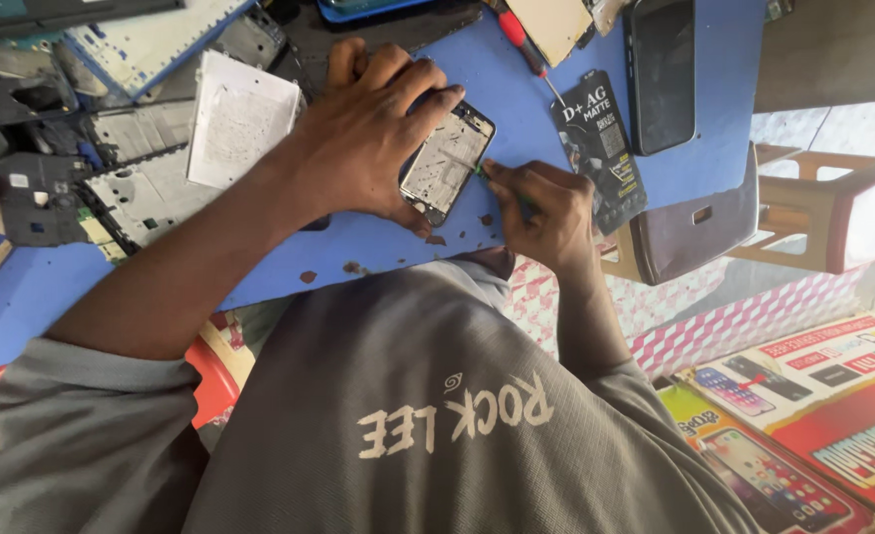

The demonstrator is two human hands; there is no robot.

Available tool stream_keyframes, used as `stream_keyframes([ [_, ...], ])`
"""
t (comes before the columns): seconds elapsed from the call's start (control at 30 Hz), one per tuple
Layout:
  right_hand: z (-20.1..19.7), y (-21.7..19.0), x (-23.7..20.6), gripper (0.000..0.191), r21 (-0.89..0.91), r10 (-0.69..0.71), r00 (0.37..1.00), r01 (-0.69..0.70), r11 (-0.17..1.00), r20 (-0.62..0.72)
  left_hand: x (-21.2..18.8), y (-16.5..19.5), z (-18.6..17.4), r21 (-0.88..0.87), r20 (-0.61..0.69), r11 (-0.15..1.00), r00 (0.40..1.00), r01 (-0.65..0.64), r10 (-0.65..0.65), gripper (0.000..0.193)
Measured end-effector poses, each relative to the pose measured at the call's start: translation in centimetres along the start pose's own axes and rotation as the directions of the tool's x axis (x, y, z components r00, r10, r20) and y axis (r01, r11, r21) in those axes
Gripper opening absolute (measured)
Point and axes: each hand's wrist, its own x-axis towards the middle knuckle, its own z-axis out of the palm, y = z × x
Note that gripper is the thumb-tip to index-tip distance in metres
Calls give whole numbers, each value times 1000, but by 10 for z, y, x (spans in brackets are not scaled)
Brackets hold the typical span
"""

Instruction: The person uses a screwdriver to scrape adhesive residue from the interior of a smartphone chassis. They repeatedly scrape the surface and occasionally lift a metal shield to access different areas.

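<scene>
Left hand [363, 129]: fingers spread, pressing down the opened phone frame [447, 160].
Right hand [541, 208]: pinched shut on a thin green tool [479, 170] at the frame's edge.
Around: red-handled screwdriver [526, 44], dark phone [661, 71], black packet [600, 148], white paper [237, 117], loose phone frames [140, 193] toward the blue bench's [378, 247] far edge.

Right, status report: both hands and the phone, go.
Left hand pressing phone frame flat on blue table. Right hand pinching small tool at frame's lower edge. Red screwdriver and black packet lie beside, not touching.

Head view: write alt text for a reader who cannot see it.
A left hand presses an opened phone frame flat on a blue table, while the right hand works a thin tool at the frame's edge. Phone parts, a red-handled screwdriver and a dark phone lie around.
</scene>
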Motion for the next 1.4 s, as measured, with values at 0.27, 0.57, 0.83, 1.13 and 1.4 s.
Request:
stream_keyframes([
  [0.27, 0, -1, 3, 21, 0, -48, 998, 48, 999, -44, 2, 1, -1, 25, -24, 1000, 1000, -13, 13, 130],
  [0.57, 2, -1, 1, 21, 8, -32, 999, 33, 999, -23, 1, 1, -3, -4, 14, 1000, 1000, 4, -4, 133],
  [0.83, 4, 1, 0, 24, -19, -55, 998, 54, 998, -31, 0, 1, -1, 10, -27, 1000, 1000, -9, 9, 130],
  [1.13, 4, -2, -1, 23, -19, -73, 996, 72, 997, -44, 0, 0, 0, 25, -22, 1000, 1000, -16, 16, 131],
  [1.4, 4, -1, -1, 27, -9, -51, 999, 51, 999, 11, 0, 0, 3, 38, -19, 999, 1000, -3, 4, 133],
])
